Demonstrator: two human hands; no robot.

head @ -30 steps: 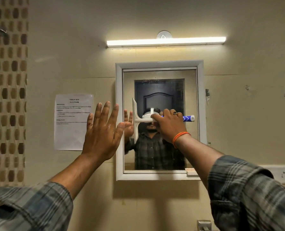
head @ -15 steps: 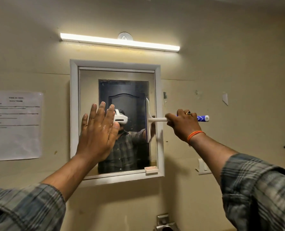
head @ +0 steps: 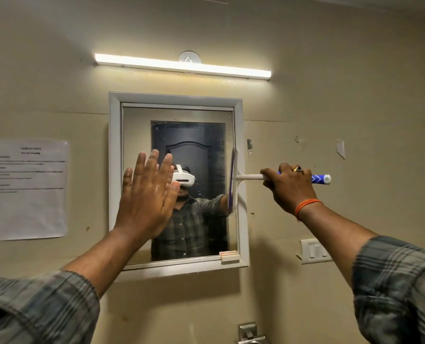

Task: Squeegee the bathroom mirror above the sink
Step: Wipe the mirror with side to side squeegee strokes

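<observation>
Since a moment ago my squeegee (head: pixel 233 181) has run sideways across the glass, from near the mirror's left side to its right edge, where the blade now stands upright and overlaps the mirror's white frame (head: pixel 114 170). I judge that this stroke is finished and the blade must be lifted and reset for another pass, probably higher or lower on the glass. My right hand (head: pixel 290 187) is curled round the white and blue handle, out over the wall to the right of the mirror (head: pixel 206 234). My left hand (head: pixel 145 194) is spread flat with straight fingers in front of the mirror's left half; it may be pressing on the glass to steady me, though from here I cannot tell whether the palm touches. Faint streaks show on the glass near the right edge, so that strip looks to need more work.

On the mirror's bottom right corner sits a small pink tray (head: pixel 228 255) fixed to the frame; I cannot see anything in it. Left of the mirror a printed paper notice (head: pixel 27 189) is stuck to the wall, above the mirror a tube light (head: pixel 181 66) glows, and to its lower right is a switch plate (head: pixel 314 251).
</observation>
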